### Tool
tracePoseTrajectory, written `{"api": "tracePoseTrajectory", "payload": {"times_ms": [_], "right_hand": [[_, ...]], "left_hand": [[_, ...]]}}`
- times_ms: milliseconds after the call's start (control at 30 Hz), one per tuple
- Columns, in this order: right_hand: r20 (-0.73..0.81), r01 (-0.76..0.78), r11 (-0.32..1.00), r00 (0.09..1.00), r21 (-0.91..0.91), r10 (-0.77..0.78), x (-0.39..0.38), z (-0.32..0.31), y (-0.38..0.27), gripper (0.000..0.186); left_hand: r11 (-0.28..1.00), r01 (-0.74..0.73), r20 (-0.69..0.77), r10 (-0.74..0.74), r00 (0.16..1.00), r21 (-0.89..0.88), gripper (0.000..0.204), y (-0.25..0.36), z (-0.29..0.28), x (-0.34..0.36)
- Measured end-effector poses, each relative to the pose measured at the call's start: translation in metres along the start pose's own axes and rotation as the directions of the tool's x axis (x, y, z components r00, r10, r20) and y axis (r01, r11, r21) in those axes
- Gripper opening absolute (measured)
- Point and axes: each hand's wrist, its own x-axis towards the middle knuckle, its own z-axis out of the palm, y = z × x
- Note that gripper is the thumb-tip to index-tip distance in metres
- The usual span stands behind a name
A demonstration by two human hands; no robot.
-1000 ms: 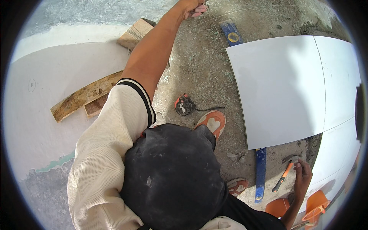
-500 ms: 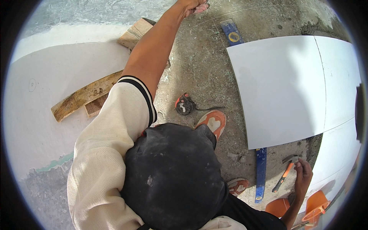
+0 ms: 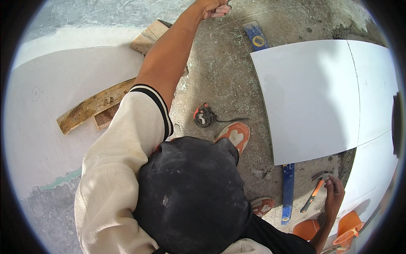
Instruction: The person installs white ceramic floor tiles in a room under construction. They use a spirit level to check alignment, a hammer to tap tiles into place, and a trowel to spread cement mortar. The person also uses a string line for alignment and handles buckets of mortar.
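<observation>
My left hand (image 3: pixel 215 9) reaches out at the far top edge, its fingers curled closed around a thin pale string that is only faintly visible. At the lower right, my right hand (image 3: pixel 334 190) pinches a claw hammer (image 3: pixel 314 194) close to its head. The hammer's orange and black handle points down and left. Left of the hammer lies a blue level (image 3: pixel 287 194), partly beneath a large white board (image 3: pixel 304 101). Another blue length with a round yellow vial (image 3: pixel 256 36) shows past the board's far edge; whether it is the same level is hidden.
A black and orange tape measure (image 3: pixel 204 115) lies on the rough floor near my orange shoe (image 3: pixel 235 135). Wood pieces (image 3: pixel 97 101) rest at left. Orange plastic objects (image 3: pixel 349 226) stand at lower right. A dark rounded cloth-covered shape (image 3: pixel 190 194) blocks the lower middle.
My left hand has shifted very slightly and its fingers are turned a little differently. The right hand and hammer have not visibly moved.
</observation>
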Motion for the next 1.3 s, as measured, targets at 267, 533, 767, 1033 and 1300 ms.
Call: {"api": "tracePoseTrajectory", "payload": {"times_ms": [267,533,767,1033,1300], "right_hand": [[0.004,0.009,1.000,1.000,0.015,-0.009,0.001,0.002,0.000,0.027],[0.004,0.011,1.000,1.000,0.004,-0.011,0.003,0.001,0.002,0.027],[0.001,0.021,1.000,1.000,-0.005,-0.021,0.004,0.000,0.001,0.026],[0.035,0.064,0.997,0.997,-0.048,-0.063,0.003,-0.001,0.011,0.029],[-0.009,0.060,0.989,0.998,-0.134,-0.062,0.000,-0.006,0.008,0.026]], "left_hand": [[0.996,0.035,-0.070,-0.029,0.997,0.087,0.037,0.003,-0.003,-0.003],[0.994,0.075,-0.167,-0.062,0.984,0.073,0.043,0.013,0.012,-0.027],[0.993,0.072,-0.115,-0.061,0.991,0.091,0.046,0.007,0.006,-0.018],[0.995,0.076,0.006,-0.077,0.997,0.068,0.028,0.022,0.001,-0.027],[0.992,0.112,0.122,-0.105,0.987,-0.051,0.031,0.017,0.000,-0.003]]}}
